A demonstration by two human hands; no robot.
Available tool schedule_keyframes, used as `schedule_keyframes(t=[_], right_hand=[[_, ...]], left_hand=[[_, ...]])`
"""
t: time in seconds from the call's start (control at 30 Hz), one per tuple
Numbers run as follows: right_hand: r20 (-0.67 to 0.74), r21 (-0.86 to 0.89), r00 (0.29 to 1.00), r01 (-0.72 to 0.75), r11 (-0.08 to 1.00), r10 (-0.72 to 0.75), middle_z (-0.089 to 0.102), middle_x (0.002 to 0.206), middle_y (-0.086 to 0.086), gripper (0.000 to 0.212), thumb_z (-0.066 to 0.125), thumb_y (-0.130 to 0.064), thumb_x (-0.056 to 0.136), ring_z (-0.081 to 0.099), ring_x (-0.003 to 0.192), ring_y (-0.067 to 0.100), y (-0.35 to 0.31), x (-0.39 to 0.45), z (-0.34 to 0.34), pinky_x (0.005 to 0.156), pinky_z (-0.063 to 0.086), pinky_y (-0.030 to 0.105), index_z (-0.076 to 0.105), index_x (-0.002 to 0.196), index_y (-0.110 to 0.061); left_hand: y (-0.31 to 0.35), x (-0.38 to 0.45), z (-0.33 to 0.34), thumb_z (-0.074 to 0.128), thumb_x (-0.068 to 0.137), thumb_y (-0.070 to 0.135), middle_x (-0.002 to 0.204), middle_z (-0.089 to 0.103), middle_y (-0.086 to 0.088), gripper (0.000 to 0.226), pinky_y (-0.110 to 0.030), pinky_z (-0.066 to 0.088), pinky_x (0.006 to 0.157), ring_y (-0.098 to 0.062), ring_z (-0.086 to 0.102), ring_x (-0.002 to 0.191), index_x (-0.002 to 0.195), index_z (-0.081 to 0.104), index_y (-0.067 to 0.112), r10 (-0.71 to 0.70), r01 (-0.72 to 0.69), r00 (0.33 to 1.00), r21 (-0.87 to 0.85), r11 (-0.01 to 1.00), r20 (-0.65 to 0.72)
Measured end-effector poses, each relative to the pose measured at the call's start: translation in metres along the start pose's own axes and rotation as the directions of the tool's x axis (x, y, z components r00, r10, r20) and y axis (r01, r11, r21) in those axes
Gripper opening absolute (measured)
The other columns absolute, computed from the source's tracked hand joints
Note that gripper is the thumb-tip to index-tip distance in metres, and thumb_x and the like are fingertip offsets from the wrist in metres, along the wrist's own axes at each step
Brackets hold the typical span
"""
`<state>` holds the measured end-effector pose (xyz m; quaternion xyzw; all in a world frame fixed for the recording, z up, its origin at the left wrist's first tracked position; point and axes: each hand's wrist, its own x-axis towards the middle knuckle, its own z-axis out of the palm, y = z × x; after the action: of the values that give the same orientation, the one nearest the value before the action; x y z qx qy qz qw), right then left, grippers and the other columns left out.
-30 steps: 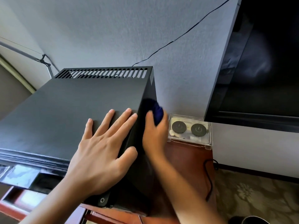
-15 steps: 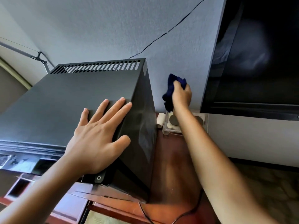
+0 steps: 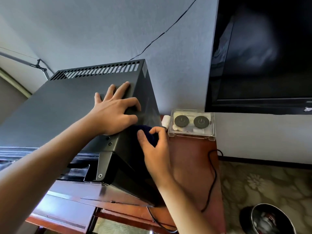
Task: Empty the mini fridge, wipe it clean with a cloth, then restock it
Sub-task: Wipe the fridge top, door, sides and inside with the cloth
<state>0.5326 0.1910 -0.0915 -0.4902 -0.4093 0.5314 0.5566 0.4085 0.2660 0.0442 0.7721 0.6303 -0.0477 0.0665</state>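
Left hand (image 3: 114, 112) spread flat, holding nothing, bracing the top of the mini fridge (image 3: 67, 112) on the wooden desk (image 3: 190, 166). Right hand (image 3: 155, 149) bunched around dark blue cloth (image 3: 143, 132), pressing it against the fridge's side panel. Looks a rigid, heavy box, best steadied from above; soft, crushable rag. No legible writing, only power symbols on two discs (image 3: 190, 121)
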Motion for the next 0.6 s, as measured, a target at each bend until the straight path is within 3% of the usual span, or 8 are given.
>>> schedule_keyframes(t=[0.13, 0.2, 0.27, 0.4, 0.5, 0.6], right_hand=[[-0.061, -0.213, 0.992, 0.099, 0.972, -0.114, 0.060, 0.120, -0.021, 0.039, 0.056, -0.059, 0.096, 0.057, 0.111, -0.003, 0.031, 0.006, 0.009, 0.095, 0.047, 0.019, 0.058, 0.131, -0.042], [-0.106, -0.237, 0.994, 0.009, 0.972, -0.035, 0.062, 0.115, -0.019, 0.039, 0.054, -0.061, 0.094, 0.059, 0.108, -0.001, 0.062, 0.008, 0.006, 0.094, 0.047, 0.021, 0.063, 0.127, -0.041], [-0.165, -0.244, 0.976, -0.182, 0.953, 0.144, 0.067, 0.111, -0.017, 0.045, 0.051, -0.067, 0.088, 0.063, 0.105, 0.004, 0.104, 0.010, 0.000, 0.094, 0.051, 0.031, 0.067, 0.121, -0.040], [-0.221, -0.304, 0.850, -0.526, 0.794, 0.478, 0.073, 0.113, -0.005, 0.044, 0.048, -0.059, 0.095, 0.066, 0.111, 0.026, 0.173, 0.016, -0.018, 0.089, 0.050, 0.032, 0.069, 0.120, -0.030], [-0.249, -0.433, 0.789, -0.610, 0.664, 0.562, 0.069, 0.128, 0.005, 0.044, 0.046, -0.052, 0.102, 0.062, 0.119, 0.032, 0.203, 0.030, -0.025, 0.096, 0.046, 0.036, 0.066, 0.127, -0.023], [-0.266, -0.538, 0.768, -0.619, 0.571, 0.582, 0.069, 0.128, 0.006, 0.044, 0.048, -0.053, 0.099, 0.063, 0.119, 0.032, 0.205, 0.044, -0.033, 0.090, 0.044, 0.033, 0.067, 0.126, -0.025]], left_hand=[[-0.003, 0.002, 0.001, 0.039, 0.064, 0.059, 0.169, 0.002, 0.011, 0.045, -0.070, 0.006, 0.117, -0.025, -0.003, 0.155, 0.106, 0.052, 0.054, 0.000, -0.001, 1.000, -0.002, 1.000, -0.021], [-0.002, 0.002, 0.002, 0.038, 0.064, 0.058, 0.169, 0.001, 0.011, 0.045, -0.070, 0.006, 0.117, -0.026, -0.003, 0.155, 0.106, 0.053, 0.052, 0.005, -0.005, 1.000, 0.001, 1.000, -0.023], [-0.001, 0.003, 0.003, 0.040, 0.065, 0.057, 0.169, 0.001, 0.011, 0.043, -0.070, 0.004, 0.117, -0.026, -0.003, 0.155, 0.106, 0.054, 0.051, -0.002, 0.002, 1.000, -0.004, 1.000, -0.021], [-0.002, 0.004, 0.005, 0.041, 0.067, 0.054, 0.169, 0.000, 0.012, 0.040, -0.070, 0.002, 0.118, -0.024, -0.005, 0.155, 0.105, 0.055, 0.050, -0.009, 0.009, 1.000, -0.010, 1.000, -0.025], [-0.001, 0.004, 0.004, 0.041, 0.067, 0.055, 0.169, 0.000, 0.013, 0.041, -0.069, 0.002, 0.119, -0.024, -0.004, 0.155, 0.106, 0.055, 0.052, -0.006, 0.006, 1.000, -0.013, 1.000, -0.028], [-0.005, 0.003, 0.005, 0.038, 0.066, 0.057, 0.169, -0.001, 0.013, 0.045, -0.068, 0.004, 0.119, -0.024, -0.003, 0.155, 0.108, 0.053, 0.053, 0.006, -0.006, 0.999, -0.005, 1.000, -0.038]])
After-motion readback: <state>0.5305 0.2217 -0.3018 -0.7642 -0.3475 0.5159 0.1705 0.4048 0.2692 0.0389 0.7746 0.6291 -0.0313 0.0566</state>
